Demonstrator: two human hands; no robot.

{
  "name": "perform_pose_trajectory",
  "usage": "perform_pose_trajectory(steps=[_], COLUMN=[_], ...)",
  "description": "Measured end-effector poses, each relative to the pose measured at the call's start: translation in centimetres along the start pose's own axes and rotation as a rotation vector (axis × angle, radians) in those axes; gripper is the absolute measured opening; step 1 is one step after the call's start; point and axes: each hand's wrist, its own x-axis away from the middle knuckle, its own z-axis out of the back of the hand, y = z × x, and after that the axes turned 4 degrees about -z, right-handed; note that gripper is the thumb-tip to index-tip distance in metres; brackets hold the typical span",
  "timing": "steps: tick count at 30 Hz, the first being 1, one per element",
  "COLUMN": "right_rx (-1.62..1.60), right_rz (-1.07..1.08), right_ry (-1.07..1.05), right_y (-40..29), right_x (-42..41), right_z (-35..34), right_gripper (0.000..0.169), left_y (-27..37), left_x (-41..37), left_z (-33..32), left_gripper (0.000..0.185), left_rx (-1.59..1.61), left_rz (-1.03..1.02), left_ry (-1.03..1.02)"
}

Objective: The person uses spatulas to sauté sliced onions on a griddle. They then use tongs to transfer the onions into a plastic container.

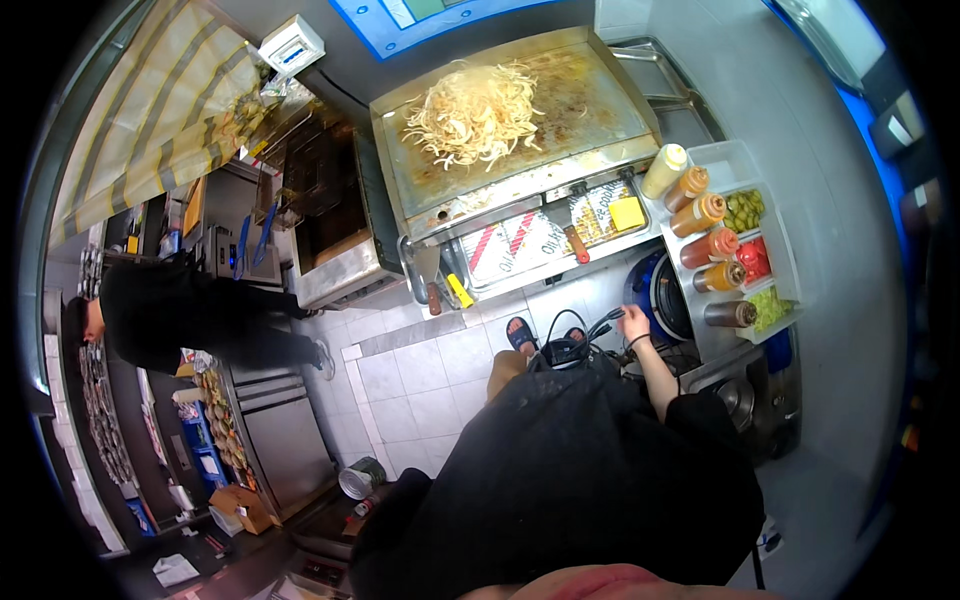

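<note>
My right hand [634,322] hangs low at the right of my body, beside the blue round bin, with its fingers at a bundle of black cables [604,324]. Whether the fingers grip a cable is too small to tell. Out of view is my left hand. Before me a flat-top griddle [592,112] bears a heap of sliced onions [480,112]. Below its front edge, a metal spatula with a red handle [577,245] lies over a printed tray liner [517,244]. A scraper with a yellow handle [460,291] and a brown-handled spatula [433,298] lie to the left.
Sauce bottles [699,214] stand in a row at the right, beside tubs of pickle slices [744,209], tomato [752,260] and shredded lettuce [770,308]. A fryer [330,274] adjoins the griddle. Another person [172,311] bends at the left. A large can [361,478] is on the floor.
</note>
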Motion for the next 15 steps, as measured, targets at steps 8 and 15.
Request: perform_pose_trajectory(steps=[8,15], right_rx=[0.075,-0.005], right_rz=[-0.232,0.107], right_ry=[0.042,0.268], right_y=[13.6,7.8], right_x=[12.5,16.5], right_z=[5.2,14.6], right_gripper=[0.032,0.016], left_y=[4.4,4.6], left_x=[-1.9,-4.5], left_z=[-2.2,-2.3], left_gripper=[0.031,0.031], left_rx=[-0.079,-0.306], left_rz=[-0.073,-0.049], left_ry=[-0.101,-0.250])
